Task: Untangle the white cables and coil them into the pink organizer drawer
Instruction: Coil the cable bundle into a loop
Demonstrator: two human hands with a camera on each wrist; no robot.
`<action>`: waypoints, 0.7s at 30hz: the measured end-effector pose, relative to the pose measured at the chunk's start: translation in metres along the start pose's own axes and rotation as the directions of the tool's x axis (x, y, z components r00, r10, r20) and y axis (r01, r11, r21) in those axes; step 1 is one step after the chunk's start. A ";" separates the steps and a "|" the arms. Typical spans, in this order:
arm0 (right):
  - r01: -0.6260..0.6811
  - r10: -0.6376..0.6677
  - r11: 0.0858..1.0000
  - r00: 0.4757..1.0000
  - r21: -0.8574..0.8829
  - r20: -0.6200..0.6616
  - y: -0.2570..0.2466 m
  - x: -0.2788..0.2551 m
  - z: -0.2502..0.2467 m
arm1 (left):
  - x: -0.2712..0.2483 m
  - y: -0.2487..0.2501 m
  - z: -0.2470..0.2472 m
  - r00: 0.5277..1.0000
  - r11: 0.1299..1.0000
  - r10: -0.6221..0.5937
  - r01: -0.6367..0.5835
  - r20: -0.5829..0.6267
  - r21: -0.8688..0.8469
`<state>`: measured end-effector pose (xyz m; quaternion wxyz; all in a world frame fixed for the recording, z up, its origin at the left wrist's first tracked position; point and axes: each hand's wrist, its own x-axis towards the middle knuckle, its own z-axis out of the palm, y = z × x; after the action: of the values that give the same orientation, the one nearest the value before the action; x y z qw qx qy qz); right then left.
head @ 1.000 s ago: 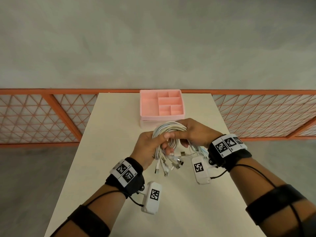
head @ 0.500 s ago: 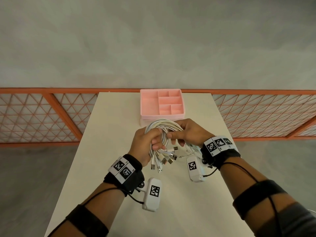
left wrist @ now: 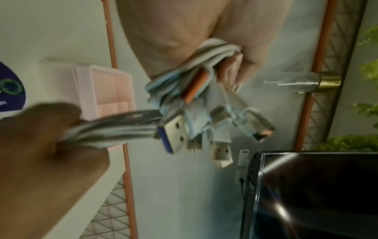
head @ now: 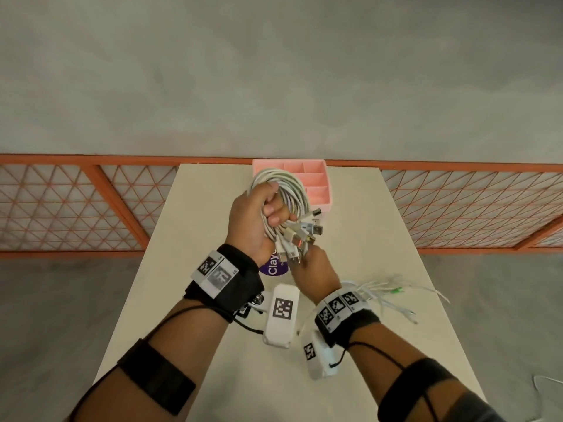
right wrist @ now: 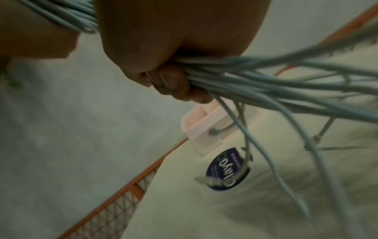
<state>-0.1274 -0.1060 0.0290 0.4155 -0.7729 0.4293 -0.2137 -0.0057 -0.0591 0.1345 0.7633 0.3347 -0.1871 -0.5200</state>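
My left hand (head: 259,217) is raised over the table and grips a coil of white cables (head: 286,184); several USB plugs (head: 307,229) stick out below its fingers. The coil hangs in front of the pink organizer drawer (head: 316,178), which stands at the table's far edge. My right hand (head: 316,269), nearer to me, grips a bunch of cable strands (right wrist: 266,84) that run from the coil. Their loose ends (head: 387,290) trail over the table to the right. In the left wrist view fingers (left wrist: 241,67) curl round the bundle and plugs (left wrist: 178,134).
A round purple sticker (head: 274,266) lies on the white table (head: 380,223) under the hands. An orange mesh railing (head: 76,205) runs behind the table. A dark screen (left wrist: 306,194) shows in the left wrist view. Another white cable (head: 545,380) lies at the near right edge.
My left hand has lifted the coil up and away, toward the organizer. My right hand has let go of the coil, dropped back toward me and now holds strands trailing to the right.
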 end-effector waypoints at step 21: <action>0.100 0.011 0.969 0.894 -0.224 0.448 -0.004 -0.030 0.003 | 0.009 -0.040 -0.052 0.866 0.787 0.461 -0.297 -0.196 0.540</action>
<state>-0.1395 -0.0786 0.0316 0.4006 -0.8556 0.3275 0.0132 0.0035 -0.0601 0.0692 0.7617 0.5518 -0.2520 -0.2277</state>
